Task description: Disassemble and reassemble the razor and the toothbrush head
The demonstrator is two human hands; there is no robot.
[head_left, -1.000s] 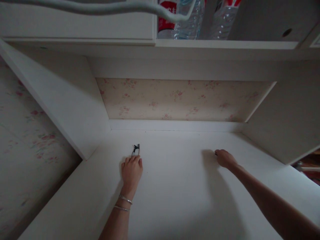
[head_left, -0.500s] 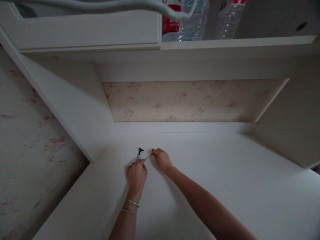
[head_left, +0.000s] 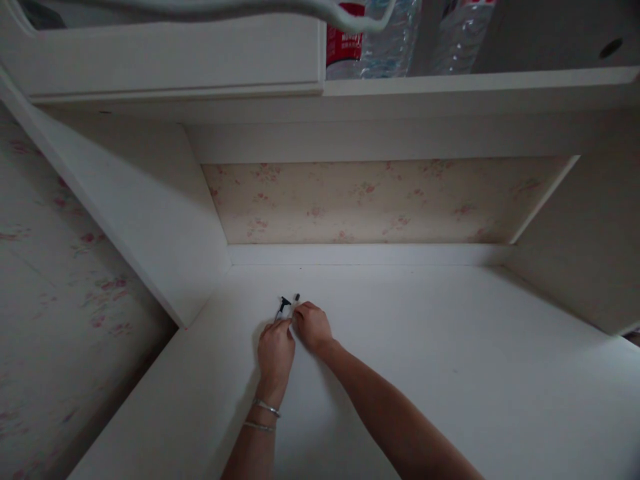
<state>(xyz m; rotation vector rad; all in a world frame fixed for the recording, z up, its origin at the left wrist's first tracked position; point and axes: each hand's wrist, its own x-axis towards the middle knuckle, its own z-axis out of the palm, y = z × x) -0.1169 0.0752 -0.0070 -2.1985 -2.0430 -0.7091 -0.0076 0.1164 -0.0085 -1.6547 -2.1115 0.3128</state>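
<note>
My left hand (head_left: 276, 352) rests on the white desk top (head_left: 425, 347) with its fingers pinched on a thin metal stem that ends in a small black piece (head_left: 283, 305). Two thin bracelets sit on that wrist. Right beside it, my right hand (head_left: 313, 325) has its fingers closed, and a second small black piece (head_left: 297, 297) shows just past its fingertips. Both hands touch or nearly touch each other near the back left of the desk. What the small pieces are is too small to tell.
A white side panel (head_left: 150, 220) rises on the left and another on the right. Floral wallpaper (head_left: 375, 200) backs the recess. Above, a shelf (head_left: 450, 83) holds plastic water bottles (head_left: 390, 40) with a red label, and a pale cable (head_left: 200, 8) runs across the top.
My right hand crossed the desk from the right to the left hand and now sits against it. The left hand stayed put, holding its small piece.
</note>
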